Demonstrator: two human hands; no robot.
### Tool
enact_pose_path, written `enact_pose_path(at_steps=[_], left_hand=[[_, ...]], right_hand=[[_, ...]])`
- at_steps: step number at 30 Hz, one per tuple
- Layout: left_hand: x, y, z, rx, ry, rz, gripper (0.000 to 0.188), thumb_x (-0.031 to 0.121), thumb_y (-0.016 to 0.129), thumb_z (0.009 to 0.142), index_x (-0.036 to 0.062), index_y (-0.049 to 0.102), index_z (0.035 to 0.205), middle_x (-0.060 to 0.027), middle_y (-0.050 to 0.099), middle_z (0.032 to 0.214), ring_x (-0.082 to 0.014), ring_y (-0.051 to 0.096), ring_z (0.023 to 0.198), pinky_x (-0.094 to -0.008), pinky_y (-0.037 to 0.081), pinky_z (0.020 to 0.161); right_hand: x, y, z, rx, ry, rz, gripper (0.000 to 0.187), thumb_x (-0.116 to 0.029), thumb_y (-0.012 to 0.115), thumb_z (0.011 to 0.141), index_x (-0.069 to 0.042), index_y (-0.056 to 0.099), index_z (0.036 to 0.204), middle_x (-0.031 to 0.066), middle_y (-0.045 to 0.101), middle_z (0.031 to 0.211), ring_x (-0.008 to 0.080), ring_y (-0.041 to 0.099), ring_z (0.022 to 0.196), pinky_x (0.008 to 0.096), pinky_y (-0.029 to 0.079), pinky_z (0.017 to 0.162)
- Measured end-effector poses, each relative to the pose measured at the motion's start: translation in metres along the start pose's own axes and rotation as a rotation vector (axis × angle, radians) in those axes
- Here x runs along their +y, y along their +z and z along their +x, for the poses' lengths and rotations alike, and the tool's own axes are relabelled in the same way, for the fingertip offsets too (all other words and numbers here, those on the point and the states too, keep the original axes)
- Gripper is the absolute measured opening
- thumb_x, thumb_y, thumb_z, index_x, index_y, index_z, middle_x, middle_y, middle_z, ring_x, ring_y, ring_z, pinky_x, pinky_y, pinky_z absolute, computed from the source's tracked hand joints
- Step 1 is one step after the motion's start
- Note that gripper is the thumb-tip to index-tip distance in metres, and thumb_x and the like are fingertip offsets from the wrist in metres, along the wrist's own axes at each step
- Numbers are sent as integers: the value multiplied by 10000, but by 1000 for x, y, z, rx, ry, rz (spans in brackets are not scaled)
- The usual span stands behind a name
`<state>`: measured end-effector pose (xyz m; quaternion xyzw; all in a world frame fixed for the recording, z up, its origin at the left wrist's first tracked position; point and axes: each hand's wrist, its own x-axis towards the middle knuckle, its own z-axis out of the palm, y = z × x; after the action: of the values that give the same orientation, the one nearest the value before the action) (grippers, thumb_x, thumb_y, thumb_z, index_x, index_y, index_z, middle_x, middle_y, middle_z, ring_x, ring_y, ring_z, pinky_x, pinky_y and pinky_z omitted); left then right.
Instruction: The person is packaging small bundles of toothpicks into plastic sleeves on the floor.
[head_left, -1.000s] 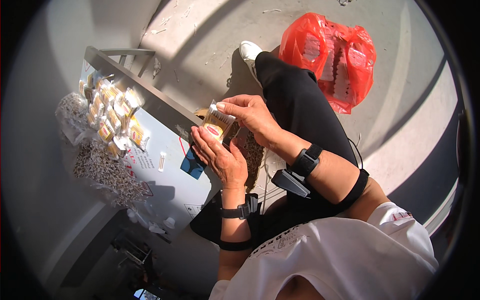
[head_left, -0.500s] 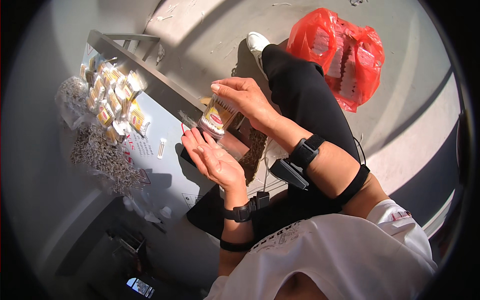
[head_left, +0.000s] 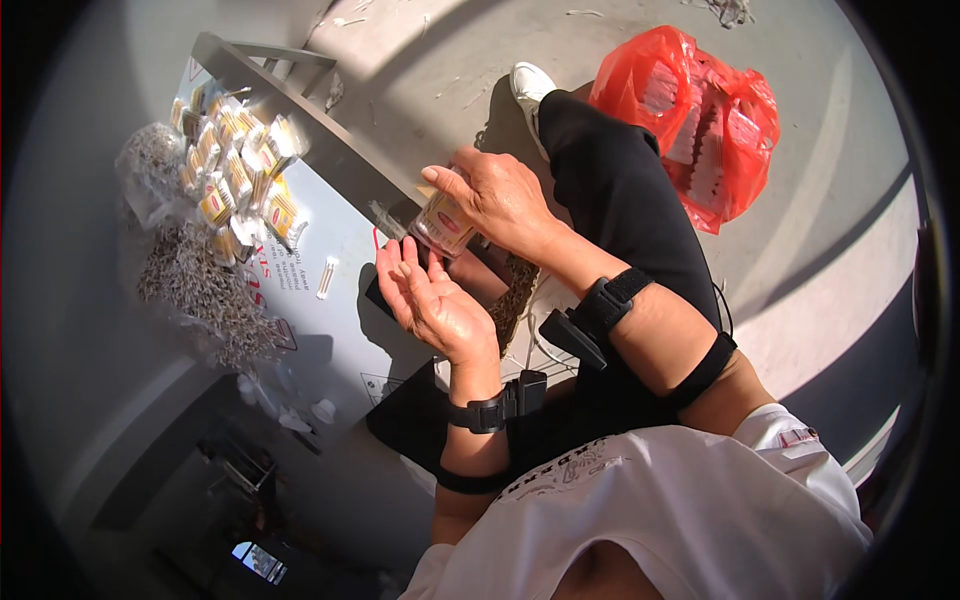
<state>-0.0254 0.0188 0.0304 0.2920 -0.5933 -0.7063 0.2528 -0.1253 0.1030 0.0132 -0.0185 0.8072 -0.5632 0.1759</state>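
A clear pack of cotton swabs (head_left: 443, 226) with a yellow label is in my right hand (head_left: 503, 203), gripped from above between thumb and fingers. Just below it my left hand (head_left: 440, 312) lies palm up, fingers stretched and spread. Its fingertips are by the pack's lower edge; whether they touch it I cannot tell. To the left, many similar small swab packs (head_left: 238, 178) are heaped on the pale board (head_left: 335, 350). One small slim bundle (head_left: 327, 278) of swabs lies apart on the board.
Loose swabs (head_left: 205, 300) in clear plastic spill along the board's left side. A metal rail (head_left: 300, 120) runs behind the packs. An open red plastic bag (head_left: 745, 150) with pink and white contents stands on the floor, beyond my black-trousered leg (head_left: 610, 180). Swabs litter the floor.
My right hand and the pack have shifted slightly right in the picture, and the pack is tilted more. My left hand has moved right and stays open below it. The whole view has shifted a little.
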Motion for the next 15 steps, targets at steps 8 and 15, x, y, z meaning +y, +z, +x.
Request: enact_pose_path(at_steps=[8,15], left_hand=[[21,-6,24,-7,-236,374,371,87,573,941,-9,484,1288,-127,638,1046,-130,596,804,-215,446,579],[20,-11,28,-97,-240,439,320,56,591,926,-5,522,1233,-89,642,970,-81,549,698,-183,390,506]], right_hand=[[10,7,1,86,-160,-63,331,-309,588,927,-15,580,774,207,574,631,423,577,629,466,454,556],[25,-19,15,153,-120,101,325,-244,566,917,26,559,736,210,494,594,353,505,538,411,432,549]])
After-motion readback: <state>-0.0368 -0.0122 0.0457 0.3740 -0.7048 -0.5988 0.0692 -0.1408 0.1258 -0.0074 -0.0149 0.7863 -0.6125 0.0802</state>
